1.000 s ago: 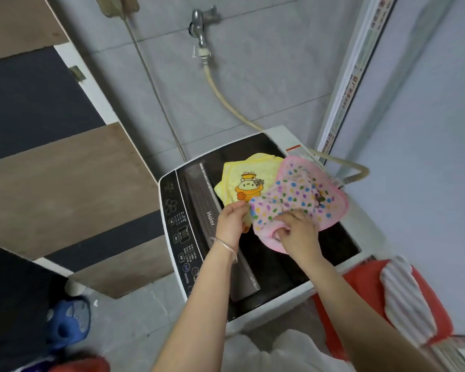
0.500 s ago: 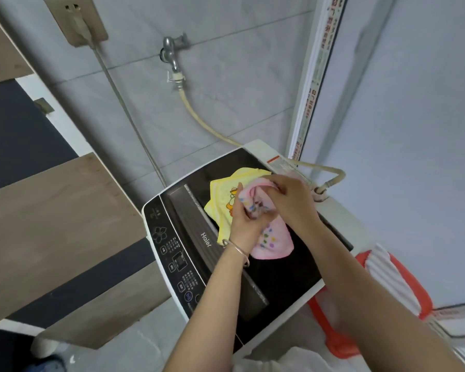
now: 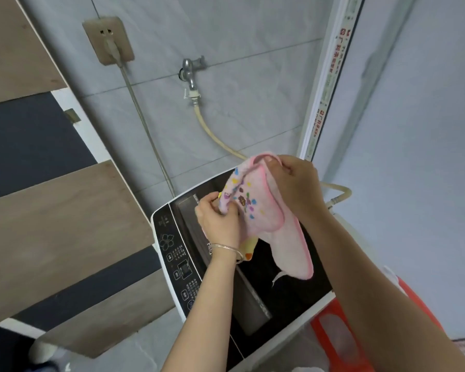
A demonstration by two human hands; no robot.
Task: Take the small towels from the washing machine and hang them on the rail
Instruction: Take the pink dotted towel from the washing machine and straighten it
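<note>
two hands hold one small pink towel up above the washing machine, which serves as the landmark for everything else. the right hand pinches the towel's top edge, fingers closed on the folded hem, above the machine's back corner. the left hand pinches a lower corner of the same towel, just above the machine's control panel. below the left wrist a scrap of yellow towel peeks out; whether the left hand also grips it, i cannot tell.

the step in hand looks like the lift-out: the pink towel is clear of the dark lid and hangs free, its tail drooping over the machine. no rail shows anywhere near the machine, so the next move, as i judge it, calls for turning away to find it, keeping the two pinched edges apart so the cloth opens flat, then draping it over.

the pink towel is soft, fluffy terry with a brighter pink bound edge and small coloured spots on one face; it folds and sags readily. the machine's lid is glossy and black, its frame white. behind the machine a metal tap feeds a pale rubbery hose on a grey tiled wall. beside the machine, at its near right corner, sits an orange plastic basket.
</note>
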